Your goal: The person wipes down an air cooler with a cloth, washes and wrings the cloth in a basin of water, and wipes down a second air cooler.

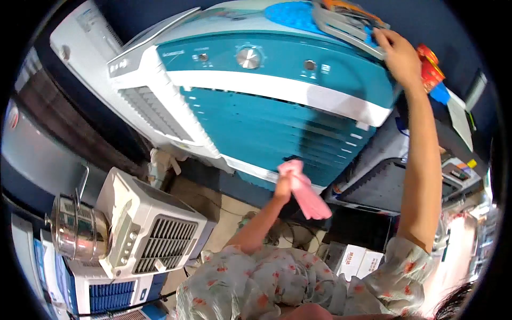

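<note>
Diagonally down rightward, pink cloth [310, 199], left fingers [284, 180] clenching it, right fingers [385, 39] gripping tray [349, 39]

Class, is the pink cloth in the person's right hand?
No, the left hand holds the pink cloth, while the right hand is up near the teal-and-white cooler.

On the teal cooler [250, 125], a blue textured mat [289, 15] and a loaded grey tray [348, 36] lie on top.
</note>
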The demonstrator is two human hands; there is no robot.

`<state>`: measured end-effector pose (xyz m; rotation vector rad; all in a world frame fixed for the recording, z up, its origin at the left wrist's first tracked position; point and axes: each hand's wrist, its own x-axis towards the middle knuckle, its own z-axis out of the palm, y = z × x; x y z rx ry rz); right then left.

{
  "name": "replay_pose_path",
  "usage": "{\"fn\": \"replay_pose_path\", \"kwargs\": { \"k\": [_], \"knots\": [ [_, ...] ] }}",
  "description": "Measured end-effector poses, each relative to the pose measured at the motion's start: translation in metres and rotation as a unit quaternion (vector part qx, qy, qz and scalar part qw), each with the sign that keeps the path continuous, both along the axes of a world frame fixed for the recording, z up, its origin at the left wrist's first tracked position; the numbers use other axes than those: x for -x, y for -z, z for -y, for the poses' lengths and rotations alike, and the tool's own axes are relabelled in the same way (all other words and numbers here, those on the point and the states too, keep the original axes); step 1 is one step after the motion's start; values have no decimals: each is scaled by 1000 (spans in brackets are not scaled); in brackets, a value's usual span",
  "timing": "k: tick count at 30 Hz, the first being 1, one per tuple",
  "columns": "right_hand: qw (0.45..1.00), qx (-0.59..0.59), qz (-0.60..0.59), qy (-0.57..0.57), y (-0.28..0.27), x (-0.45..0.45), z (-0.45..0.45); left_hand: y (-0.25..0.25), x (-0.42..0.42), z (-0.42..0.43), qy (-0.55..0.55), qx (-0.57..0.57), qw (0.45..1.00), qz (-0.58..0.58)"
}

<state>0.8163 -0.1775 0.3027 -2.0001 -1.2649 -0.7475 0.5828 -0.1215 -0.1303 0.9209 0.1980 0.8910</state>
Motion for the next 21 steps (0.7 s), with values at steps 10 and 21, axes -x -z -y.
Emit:
{"fn": "replay_pose_path", "kwargs": {
  "k": [10, 21],
  "knots": [
    [998, -6, -50, -44, 1, -19, 0, -42, 164, -183, -316, 89, 940, -96],
    [993, -3, -95, -71, -3, -7, 7, -27, 184, -306, -338, -283, 797, -413]
  ]
}}
